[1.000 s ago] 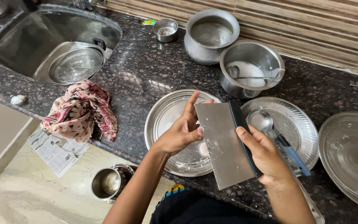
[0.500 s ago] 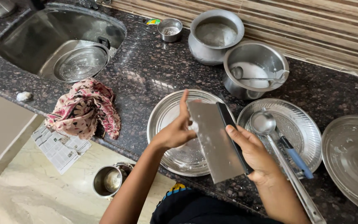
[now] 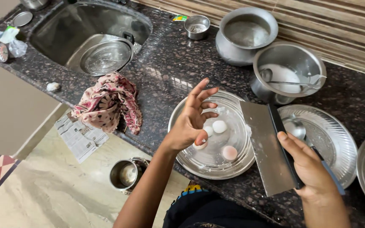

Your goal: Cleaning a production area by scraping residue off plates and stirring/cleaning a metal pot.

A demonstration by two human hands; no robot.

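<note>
My right hand [image 3: 313, 169] grips a flat steel scraper blade [image 3: 267, 147] by its dark back edge, tilted over the counter between two plates. My left hand [image 3: 193, 120] hovers over a round steel plate [image 3: 182, 145], fingers spread; a small pale dough ball [image 3: 200, 145] is pinched under its thumb and palm. On the plate lie several more small dough balls, a white one [image 3: 219, 126] and a pinkish one [image 3: 230, 152].
A second steel plate [image 3: 334, 135] with a ladle [image 3: 294, 126] lies right. A pot holding white dough [image 3: 290, 69], a round pot [image 3: 246, 33], a small bowl [image 3: 197, 26], a sink [image 3: 93, 38], a patterned cloth [image 3: 108, 105] and a floor cup [image 3: 123, 174] surround them.
My left hand has come off the scraper and opened over the plate, uncovering the dough balls. The scraper has shifted right, away from the plate.
</note>
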